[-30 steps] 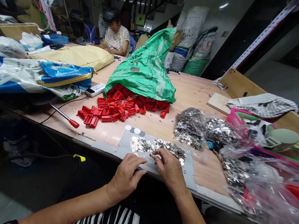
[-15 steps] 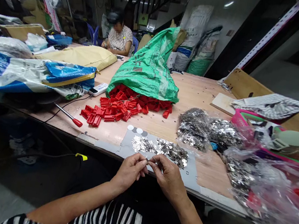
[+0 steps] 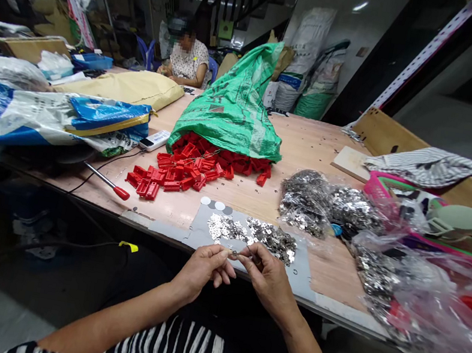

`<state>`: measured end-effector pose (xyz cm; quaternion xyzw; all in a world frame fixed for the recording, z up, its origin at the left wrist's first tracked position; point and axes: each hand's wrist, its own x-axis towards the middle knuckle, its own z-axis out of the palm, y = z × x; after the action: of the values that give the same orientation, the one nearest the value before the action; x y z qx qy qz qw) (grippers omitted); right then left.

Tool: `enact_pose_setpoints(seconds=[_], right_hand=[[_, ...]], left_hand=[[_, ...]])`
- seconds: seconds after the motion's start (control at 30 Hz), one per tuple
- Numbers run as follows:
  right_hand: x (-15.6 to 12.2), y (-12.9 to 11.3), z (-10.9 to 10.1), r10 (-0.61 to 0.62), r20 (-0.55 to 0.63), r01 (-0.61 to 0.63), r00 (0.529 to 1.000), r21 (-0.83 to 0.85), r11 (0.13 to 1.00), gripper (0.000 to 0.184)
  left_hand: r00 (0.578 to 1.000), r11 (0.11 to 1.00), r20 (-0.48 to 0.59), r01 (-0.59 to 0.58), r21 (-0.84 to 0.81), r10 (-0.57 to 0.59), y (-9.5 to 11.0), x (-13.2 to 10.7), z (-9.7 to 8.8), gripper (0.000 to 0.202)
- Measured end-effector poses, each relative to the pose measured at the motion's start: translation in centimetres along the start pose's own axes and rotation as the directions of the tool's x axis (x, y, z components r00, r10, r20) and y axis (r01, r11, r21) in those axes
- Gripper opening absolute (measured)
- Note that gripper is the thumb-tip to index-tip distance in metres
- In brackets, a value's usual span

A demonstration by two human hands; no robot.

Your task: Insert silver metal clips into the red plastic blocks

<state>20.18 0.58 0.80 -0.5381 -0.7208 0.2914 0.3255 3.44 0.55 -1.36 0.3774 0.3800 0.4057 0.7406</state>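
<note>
Two hands over grey sheet's edge

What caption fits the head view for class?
Left hand and right hand pinch a metal piece over silver pieces on a grey mat; red parts spill from a green sack.

tiny silver metal pieces, loosely heaped, (some overlapping), flat-lying

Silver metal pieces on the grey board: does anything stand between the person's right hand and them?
Nothing visible stands in the way. The right hand, pinching a small item, is over the near edge of the grey board, and only a little bare board separates it from the silver metal pieces.
</note>
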Motion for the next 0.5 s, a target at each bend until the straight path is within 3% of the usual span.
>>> enact_pose_setpoints(seconds=[0.2,0.33,0.5], right_hand=[[-0.25,-0.21,0.23,-0.009,0.014,0.009,1.000,0.020,1.000,0.010],[-0.29,-0.04,-0.09,0.050,0.029,-0.053,0.998,0.115,0.992,0.015],[-0.57,0.43,-0.31,0.070,0.128,-0.101,0.989,0.254,0.962,0.024]], left_hand=[[0.997,0.991,-0.021,-0.068,0.118,0.071,0.03,0.21,0.11,0.038],[0.994,0.990,-0.037,-0.095,0.104,0.099,0.10,0.23,-0.02,0.032],[0.996,0.990,-0.018,-0.080,0.115,0.082,0.22,-0.03,0.02,0.028]])
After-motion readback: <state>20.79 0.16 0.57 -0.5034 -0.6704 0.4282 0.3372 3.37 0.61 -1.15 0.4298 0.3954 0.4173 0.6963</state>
